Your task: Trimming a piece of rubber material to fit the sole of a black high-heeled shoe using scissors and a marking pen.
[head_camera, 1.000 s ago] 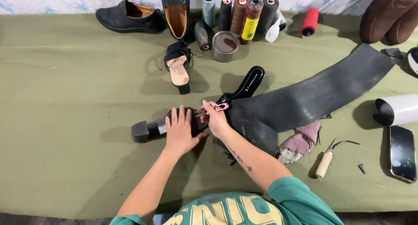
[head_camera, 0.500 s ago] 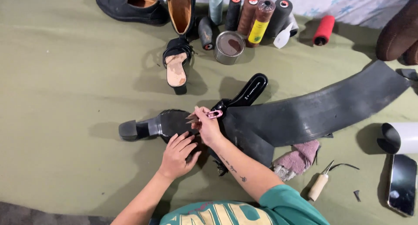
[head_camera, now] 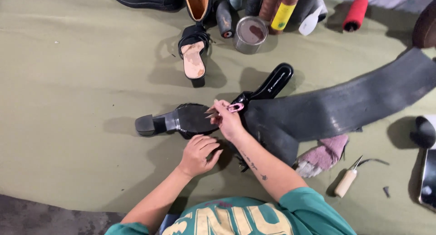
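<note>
Two bare hands work on a black block-heeled shoe lying sole-up near the middle of the olive cloth-covered floor. The right hand pinches a small pink-handled cutting tool, its tip at the sole's front edge; the left hand, fingers curled and holding nothing visible, rests just beside the shoe's near side. A long black rubber sheet stretches from beside the shoe toward the right edge. Judged from these positions, the sole is in place and trimming of its edge appears under way; how much remains cannot be told. A second black sandal with tan sole lies toward the far edge, untouched, and a wooden-handled awl rests unused near the right.
</note>
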